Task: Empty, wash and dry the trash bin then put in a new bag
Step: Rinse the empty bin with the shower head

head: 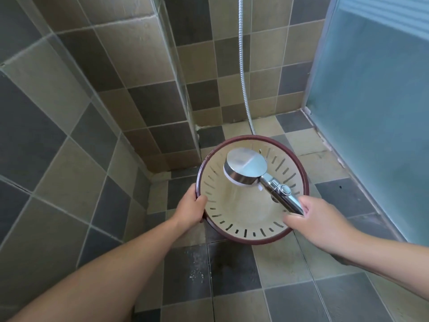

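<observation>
A round cream trash bin (241, 217) with slotted walls and a dark red rim stands upright on the tiled shower floor, seen from above. My left hand (191, 204) grips its rim on the left side. In my right hand (318, 221) I hold the handle of a chrome shower head (246, 168), which hangs over the bin's opening with its face pointing down into it. Faint water seems to fall into the bin.
A metal shower hose (242, 66) runs down the tiled back wall. A frosted glass door (376, 101) closes the right side. A tiled corner pillar (148, 89) juts out at the left. The floor tiles (209, 270) in front of the bin look wet.
</observation>
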